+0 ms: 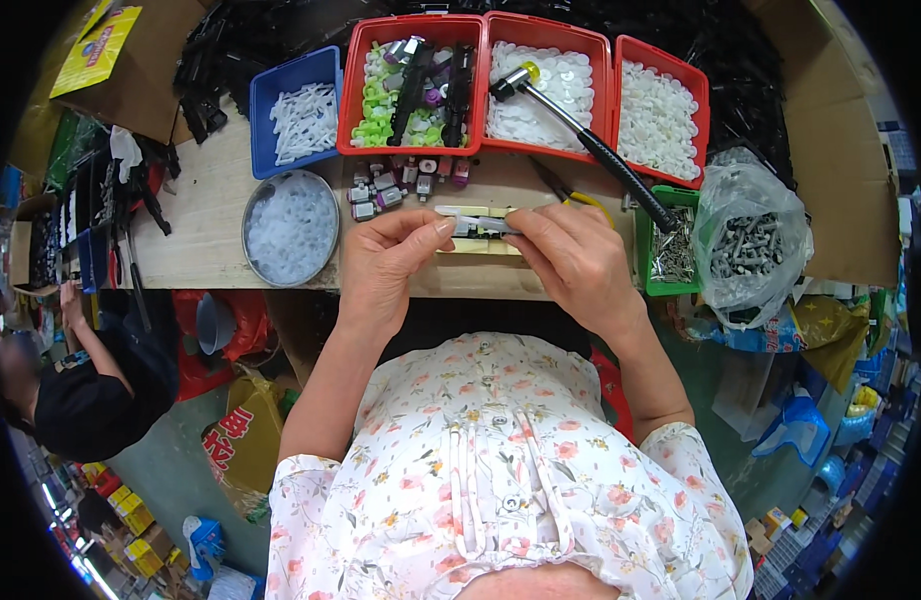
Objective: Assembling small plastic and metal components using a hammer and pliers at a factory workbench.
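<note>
Both ends of a slim grey part (489, 225) are pinched, one by the left hand (389, 258), the other by the right hand (581, 262), apparently to steady it over a cream block (479, 246) on the worktop (196, 235). Three red bins (531, 147) stand behind, seemingly for easy reach.

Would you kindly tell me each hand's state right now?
Left hand: closed, pinching the left end of a slender, pale, plastic-looking piece.
Right hand: closed on that piece's right end.
</note>
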`<state>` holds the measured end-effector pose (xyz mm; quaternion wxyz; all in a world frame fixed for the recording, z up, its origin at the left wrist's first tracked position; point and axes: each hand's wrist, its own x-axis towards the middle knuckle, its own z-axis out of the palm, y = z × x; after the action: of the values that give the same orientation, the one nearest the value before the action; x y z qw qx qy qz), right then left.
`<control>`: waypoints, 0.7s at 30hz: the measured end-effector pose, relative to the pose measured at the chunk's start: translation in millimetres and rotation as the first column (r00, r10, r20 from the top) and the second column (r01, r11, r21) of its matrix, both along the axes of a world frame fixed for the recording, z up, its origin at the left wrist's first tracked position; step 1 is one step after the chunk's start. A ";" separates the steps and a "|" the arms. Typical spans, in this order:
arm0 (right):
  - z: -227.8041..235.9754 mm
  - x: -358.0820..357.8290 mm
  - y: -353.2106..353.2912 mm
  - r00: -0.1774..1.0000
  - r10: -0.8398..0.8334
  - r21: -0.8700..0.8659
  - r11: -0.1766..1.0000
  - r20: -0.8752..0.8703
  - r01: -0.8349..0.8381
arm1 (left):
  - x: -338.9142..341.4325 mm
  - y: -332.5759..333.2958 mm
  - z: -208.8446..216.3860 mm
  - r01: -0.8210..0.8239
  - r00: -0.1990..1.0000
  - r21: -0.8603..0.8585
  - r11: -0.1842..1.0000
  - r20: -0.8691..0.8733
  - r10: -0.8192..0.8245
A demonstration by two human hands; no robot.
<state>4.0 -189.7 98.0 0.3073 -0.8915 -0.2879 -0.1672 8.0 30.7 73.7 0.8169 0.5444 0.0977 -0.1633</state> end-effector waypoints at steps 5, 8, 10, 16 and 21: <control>0.8 2.5 -4.8 0.988 0.067 0.054 0.997 -0.137 -0.060 | 0.9 -5.6 3.7 0.048 0.998 0.038 0.998 -0.043 -0.047; -1.3 2.5 -9.2 0.932 0.087 0.243 0.970 -0.351 0.000 | -3.4 -8.1 0.5 -0.002 0.995 0.174 0.985 0.099 -0.015; -2.3 4.6 -15.4 0.879 0.101 0.272 0.962 -0.466 0.034 | -2.1 -10.3 0.2 -0.043 0.979 0.292 0.955 0.205 -0.018; -2.2 4.6 -21.7 0.767 0.140 0.293 0.954 -0.626 0.066 | 4.6 -15.1 2.1 -0.052 0.799 0.531 0.846 0.530 -0.283; -0.7 0.4 -21.2 0.910 0.091 0.217 0.976 -0.405 -0.001 | 7.8 -20.3 -12.3 -0.005 0.899 0.378 0.926 0.407 -0.161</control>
<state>4.4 -210.9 97.3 0.4581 -0.8617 -0.2180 0.0026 15.8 10.4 61.5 0.6935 0.7144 -0.0782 -0.0510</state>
